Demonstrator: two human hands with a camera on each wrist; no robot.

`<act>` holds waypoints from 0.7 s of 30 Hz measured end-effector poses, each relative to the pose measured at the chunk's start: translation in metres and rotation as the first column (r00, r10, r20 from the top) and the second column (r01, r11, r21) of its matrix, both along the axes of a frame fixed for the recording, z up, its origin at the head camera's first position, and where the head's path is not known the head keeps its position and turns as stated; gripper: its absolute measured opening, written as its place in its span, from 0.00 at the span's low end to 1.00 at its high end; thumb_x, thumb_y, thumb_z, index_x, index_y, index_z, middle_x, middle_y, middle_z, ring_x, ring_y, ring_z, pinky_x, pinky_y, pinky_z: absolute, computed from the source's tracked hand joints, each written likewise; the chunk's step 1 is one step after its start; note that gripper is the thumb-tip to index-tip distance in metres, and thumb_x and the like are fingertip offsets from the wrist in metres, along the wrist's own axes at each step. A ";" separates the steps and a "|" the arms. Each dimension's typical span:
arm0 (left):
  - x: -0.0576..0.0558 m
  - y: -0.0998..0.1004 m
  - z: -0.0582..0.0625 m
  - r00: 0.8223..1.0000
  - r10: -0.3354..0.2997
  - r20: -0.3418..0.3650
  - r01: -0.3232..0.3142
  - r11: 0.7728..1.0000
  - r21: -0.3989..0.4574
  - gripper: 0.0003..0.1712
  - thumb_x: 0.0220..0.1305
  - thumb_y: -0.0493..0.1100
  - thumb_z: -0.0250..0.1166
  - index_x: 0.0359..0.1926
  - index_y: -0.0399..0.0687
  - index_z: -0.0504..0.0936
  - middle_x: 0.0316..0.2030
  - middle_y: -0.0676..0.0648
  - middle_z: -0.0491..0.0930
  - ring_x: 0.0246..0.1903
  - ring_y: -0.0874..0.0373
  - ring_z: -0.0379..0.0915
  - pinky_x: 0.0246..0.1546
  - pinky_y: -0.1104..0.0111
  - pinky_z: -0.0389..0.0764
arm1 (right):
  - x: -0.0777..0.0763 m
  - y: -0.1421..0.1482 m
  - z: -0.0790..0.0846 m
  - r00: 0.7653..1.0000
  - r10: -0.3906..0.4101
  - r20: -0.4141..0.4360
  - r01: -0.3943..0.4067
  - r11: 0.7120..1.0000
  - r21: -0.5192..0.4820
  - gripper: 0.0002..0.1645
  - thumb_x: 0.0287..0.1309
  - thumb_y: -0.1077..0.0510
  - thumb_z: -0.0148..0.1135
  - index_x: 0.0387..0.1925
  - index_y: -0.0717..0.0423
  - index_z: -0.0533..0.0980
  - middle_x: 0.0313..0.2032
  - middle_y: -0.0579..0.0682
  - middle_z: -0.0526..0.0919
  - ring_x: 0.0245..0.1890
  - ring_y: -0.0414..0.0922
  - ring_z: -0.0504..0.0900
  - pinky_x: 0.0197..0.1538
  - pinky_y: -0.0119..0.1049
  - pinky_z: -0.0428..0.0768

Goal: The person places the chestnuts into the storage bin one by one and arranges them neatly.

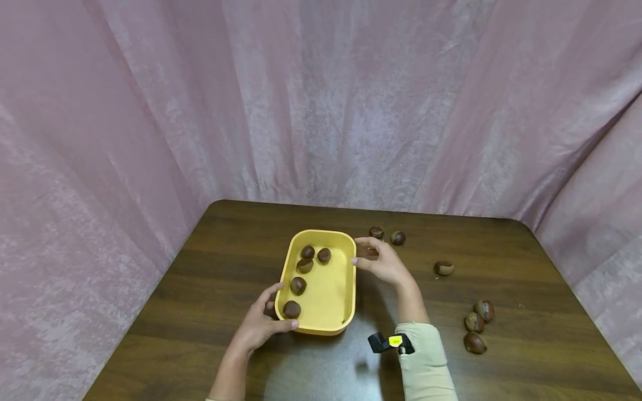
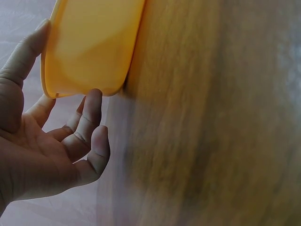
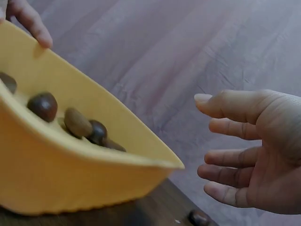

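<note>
Box (image 1: 326, 289) | between left hand (image 1: 258, 327) and right hand (image 1: 385, 266) | left gripping, right apart

I get an evenly lit head view, pale glare on the dark brown, round-cornered wooden table (image 1: 321, 365); my 2 wrist feeds come through dimmer, that table blurred in the left one.

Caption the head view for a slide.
Left hand grips a yellow tray of five nuts, right hand beside it, six more nuts on the table.
</note>
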State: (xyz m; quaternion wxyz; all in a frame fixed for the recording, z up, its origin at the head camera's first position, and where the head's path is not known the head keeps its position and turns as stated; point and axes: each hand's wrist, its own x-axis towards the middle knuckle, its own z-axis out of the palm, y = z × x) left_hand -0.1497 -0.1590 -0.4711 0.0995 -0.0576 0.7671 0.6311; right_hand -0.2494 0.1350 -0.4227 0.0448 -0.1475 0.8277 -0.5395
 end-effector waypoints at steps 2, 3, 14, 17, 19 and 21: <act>0.000 0.000 0.000 1.000 0.005 0.002 -0.005 1.000 -0.005 0.54 0.35 0.36 0.80 0.65 0.53 0.64 0.43 0.34 0.69 0.25 0.53 0.73 0.27 0.64 0.71 | 0.002 0.006 -0.001 1.000 -0.010 -0.007 0.010 1.000 0.015 0.31 0.52 0.58 0.68 0.58 0.61 0.70 0.55 0.61 0.72 0.53 0.61 0.71 0.52 0.53 0.69; 0.000 0.000 0.000 1.000 0.007 0.002 -0.007 1.000 -0.006 0.54 0.35 0.36 0.80 0.65 0.53 0.64 0.43 0.34 0.69 0.25 0.53 0.72 0.27 0.64 0.70 | 0.003 0.009 0.000 1.000 -0.013 -0.009 0.013 1.000 0.022 0.31 0.53 0.57 0.68 0.58 0.61 0.70 0.56 0.61 0.72 0.54 0.60 0.70 0.52 0.53 0.69; 0.002 0.001 0.001 1.000 0.005 0.000 -0.005 1.000 0.001 0.53 0.35 0.36 0.80 0.65 0.54 0.64 0.43 0.34 0.68 0.24 0.53 0.73 0.27 0.64 0.71 | 0.004 0.036 -0.003 0.998 -0.056 0.011 0.056 0.998 0.021 0.33 0.53 0.58 0.68 0.60 0.61 0.68 0.55 0.63 0.70 0.55 0.61 0.68 0.50 0.54 0.70; 0.002 0.001 0.001 1.000 0.005 0.000 -0.005 1.000 -0.002 0.53 0.35 0.36 0.80 0.65 0.55 0.65 0.43 0.34 0.67 0.25 0.52 0.74 0.27 0.63 0.72 | -0.002 0.046 -0.012 0.996 -0.084 -0.006 0.085 0.996 0.028 0.34 0.52 0.56 0.69 0.60 0.59 0.68 0.54 0.62 0.71 0.55 0.61 0.68 0.51 0.53 0.69; 0.003 0.001 0.001 1.000 0.006 0.000 -0.006 1.000 -0.005 0.53 0.35 0.36 0.80 0.65 0.55 0.65 0.44 0.34 0.66 0.25 0.52 0.74 0.28 0.63 0.72 | -0.004 0.052 -0.015 0.995 -0.099 -0.016 0.100 0.995 0.022 0.34 0.51 0.55 0.69 0.59 0.58 0.69 0.54 0.62 0.71 0.55 0.61 0.68 0.51 0.54 0.69; 0.003 0.001 0.001 1.000 0.008 0.001 -0.008 1.000 -0.010 0.53 0.35 0.37 0.80 0.65 0.55 0.65 0.44 0.34 0.66 0.25 0.53 0.73 0.28 0.63 0.72 | -0.005 0.056 -0.016 0.993 -0.114 -0.021 0.114 0.993 0.028 0.35 0.50 0.53 0.70 0.59 0.57 0.69 0.54 0.61 0.71 0.55 0.61 0.68 0.51 0.54 0.69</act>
